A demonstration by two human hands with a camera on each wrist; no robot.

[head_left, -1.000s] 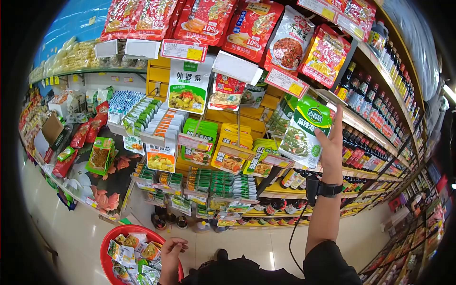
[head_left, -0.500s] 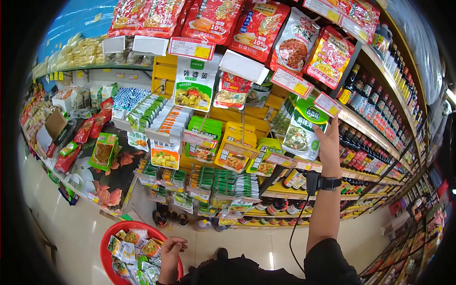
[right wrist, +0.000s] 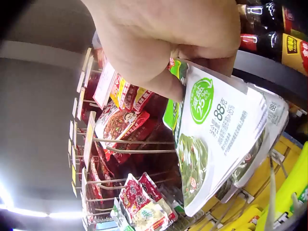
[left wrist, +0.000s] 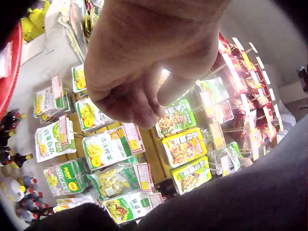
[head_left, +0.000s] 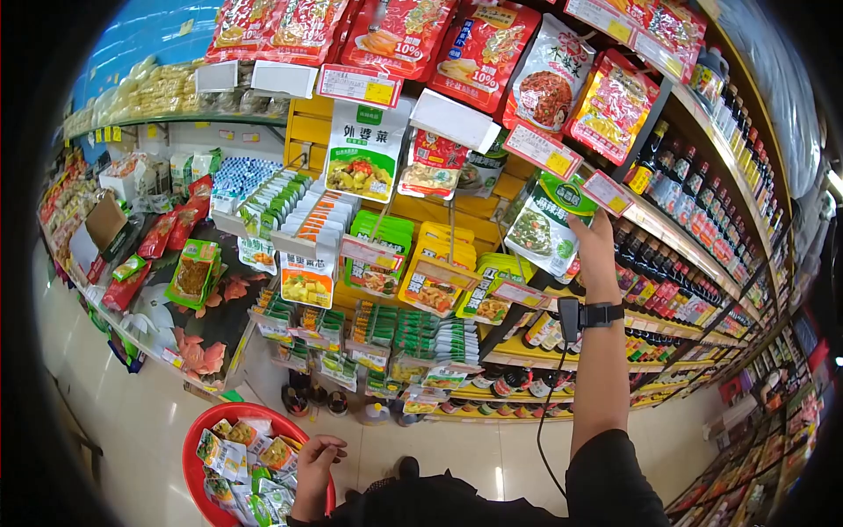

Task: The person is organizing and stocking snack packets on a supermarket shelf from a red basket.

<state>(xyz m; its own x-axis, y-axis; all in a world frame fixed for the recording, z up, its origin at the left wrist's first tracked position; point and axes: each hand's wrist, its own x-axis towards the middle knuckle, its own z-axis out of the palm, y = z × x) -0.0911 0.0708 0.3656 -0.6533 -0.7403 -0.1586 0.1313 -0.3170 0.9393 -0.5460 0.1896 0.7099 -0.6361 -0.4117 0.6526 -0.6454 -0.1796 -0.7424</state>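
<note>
My right hand [head_left: 599, 255] pinches a green-and-white pouch of seaweed [head_left: 537, 230] by its right edge, at the right end of the yellow rack. In the right wrist view the thumb lies on the front of the seaweed pouch [right wrist: 202, 139], and more like pouches stand right behind it. The pouch's top sits close beside a price tag [head_left: 608, 193]. Low in front of the body, my left hand [head_left: 316, 470] hangs with loosely curled fingers and holds nothing. Beside it stands a red basket [head_left: 195, 448] filled with food pouches.
Hooks carry yellow pouches [head_left: 436, 272], green pouches [head_left: 378, 255] and orange-white pouches [head_left: 307, 281]. Large red pouches [head_left: 486, 54] hang above. Shelves of bottles [head_left: 676, 167] run along the right. A low display table [head_left: 233, 338] stands left. A cable [head_left: 546, 422] trails from the right wrist.
My right hand has moved the seaweed pouch slightly left and back toward the rack, past the price tag, and the pouch now tilts more. My left hand stays by the basket.
</note>
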